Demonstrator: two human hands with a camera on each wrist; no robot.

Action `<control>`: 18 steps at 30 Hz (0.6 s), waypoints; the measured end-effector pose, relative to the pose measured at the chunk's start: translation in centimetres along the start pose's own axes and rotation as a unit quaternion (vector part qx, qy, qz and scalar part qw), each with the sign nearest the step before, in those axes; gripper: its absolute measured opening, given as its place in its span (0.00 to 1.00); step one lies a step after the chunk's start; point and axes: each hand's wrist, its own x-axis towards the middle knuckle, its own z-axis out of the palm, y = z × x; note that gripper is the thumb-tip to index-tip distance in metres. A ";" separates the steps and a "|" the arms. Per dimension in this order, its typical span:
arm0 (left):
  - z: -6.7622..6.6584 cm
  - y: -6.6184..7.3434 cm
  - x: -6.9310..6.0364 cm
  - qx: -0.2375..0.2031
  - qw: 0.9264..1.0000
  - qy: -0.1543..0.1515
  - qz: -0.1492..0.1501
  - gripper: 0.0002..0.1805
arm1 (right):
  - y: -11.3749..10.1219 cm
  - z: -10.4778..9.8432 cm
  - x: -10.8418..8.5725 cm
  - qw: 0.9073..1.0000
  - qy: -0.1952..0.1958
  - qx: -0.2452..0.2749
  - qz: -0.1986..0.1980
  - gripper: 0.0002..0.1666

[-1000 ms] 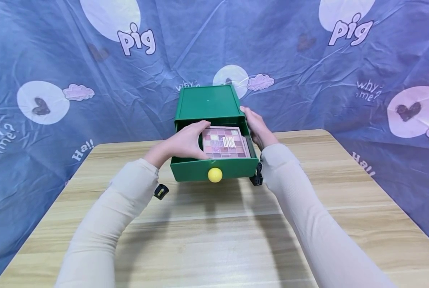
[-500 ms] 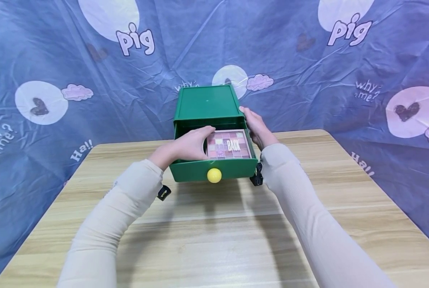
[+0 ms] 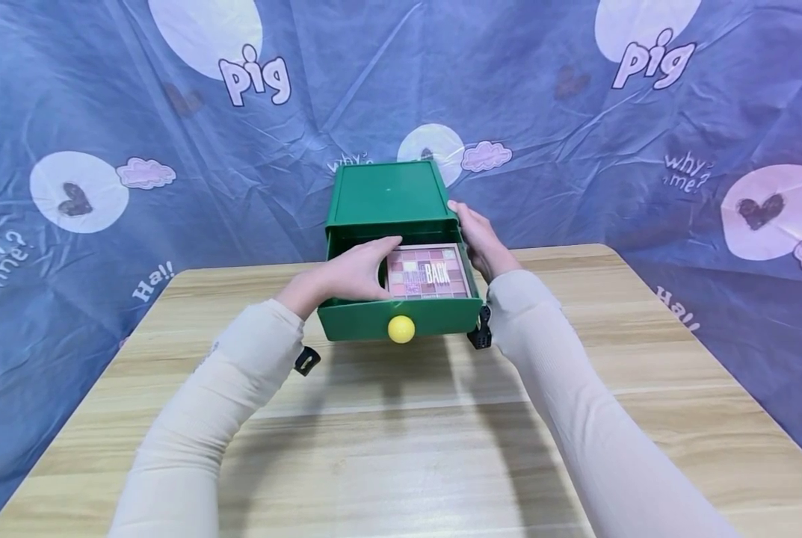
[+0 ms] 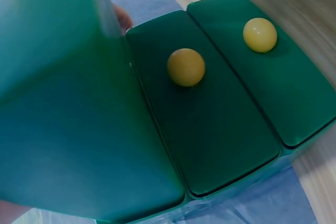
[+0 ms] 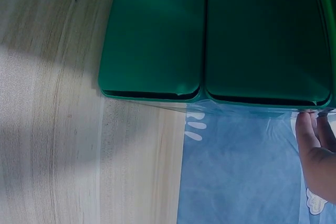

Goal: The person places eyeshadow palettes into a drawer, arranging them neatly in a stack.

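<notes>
A green drawer cabinet (image 3: pixel 389 190) stands at the back of the table with its top drawer (image 3: pixel 360 320) pulled out. In that drawer a pink eyeshadow palette (image 3: pixel 427 270), its cover reading "BACK", lies towards the right wall. My left hand (image 3: pixel 350 273) reaches in over the front and holds the palette's left edge between thumb and fingers. Where its fingertips lie under or behind the palette is hidden. At the cabinet's right side, my right hand (image 3: pixel 477 235) rests with the thumb near the top corner; in the right wrist view its fingers (image 5: pixel 307 132) touch the side wall.
Two lower drawers are closed, with a yellow knob on the middle one (image 4: pixel 186 67) and another on the bottom one (image 4: pixel 260 34). A yellow knob (image 3: pixel 401 329) is on the open drawer's front. The wooden table (image 3: pixel 401 463) ends at a printed blue cloth (image 3: pixel 542 97).
The palette has moved right and settled lower in the drawer, with my left hand following it. It covers the piece seen at its right edge earlier. My right hand stays put.
</notes>
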 end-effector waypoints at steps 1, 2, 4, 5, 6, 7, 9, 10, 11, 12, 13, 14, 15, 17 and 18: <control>-0.1 0.0 -0.1 -0.003 1.000 0.003 -0.002 0.51 | 0.0 0.0 0.0 1.000 -0.001 0.000 0.000 0.28; -0.2 -0.1 -0.2 -0.006 1.000 0.007 -0.004 0.52 | 0.0 0.0 0.0 1.000 -0.001 -0.001 0.000 0.28; -0.5 -0.1 -0.5 -0.015 1.000 0.016 -0.009 0.52 | 0.0 0.0 0.0 1.000 -0.002 -0.003 -0.001 0.28; -0.7 -0.1 -0.8 -0.025 0.999 0.022 -0.010 0.52 | 0.0 0.0 0.0 1.000 -0.003 -0.003 -0.002 0.28; -0.8 -0.1 -1.0 -0.033 0.999 0.028 -0.012 0.53 | 0.0 0.0 0.0 1.000 -0.003 -0.002 -0.003 0.28; -1.0 -0.1 -1.3 -0.043 0.998 0.036 -0.014 0.53 | 0.0 0.0 0.0 1.000 -0.003 -0.001 -0.004 0.29; -1.3 -0.1 -1.8 -0.067 0.996 0.056 -0.013 0.52 | 0.0 0.0 0.0 1.000 -0.003 -0.001 -0.006 0.29; -1.4 -0.2 -2.1 -0.083 0.994 0.068 -0.011 0.50 | 0.0 0.0 0.0 1.000 -0.003 0.001 -0.007 0.29; -1.5 -0.2 -2.4 -0.101 0.991 0.082 -0.005 0.49 | -0.1 0.0 0.0 1.000 -0.003 0.002 -0.007 0.29; -1.6 -0.2 -2.7 -0.120 0.988 0.098 0.002 0.47 | -0.1 0.0 0.0 1.000 -0.004 0.002 -0.008 0.29; -1.7 -0.2 -3.1 -0.143 0.983 0.114 0.012 0.45 | -0.1 0.0 -0.1 1.000 -0.003 0.003 -0.008 0.29; -1.8 -0.1 -3.4 -0.168 0.977 0.130 0.024 0.42 | -0.1 0.0 -0.1 1.000 -0.003 0.003 -0.007 0.29; -1.8 0.0 -3.8 -0.195 0.969 0.146 0.038 0.40 | -0.1 0.1 -0.2 1.000 -0.002 0.004 -0.007 0.29; -1.9 0.3 -4.5 -0.249 0.950 0.174 0.076 0.35 | -0.1 0.1 -0.3 1.000 -0.002 0.006 -0.007 0.28; -1.9 0.5 -4.9 -0.277 0.938 0.186 0.098 0.33 | -0.1 0.1 -0.3 1.000 -0.002 0.005 -0.006 0.28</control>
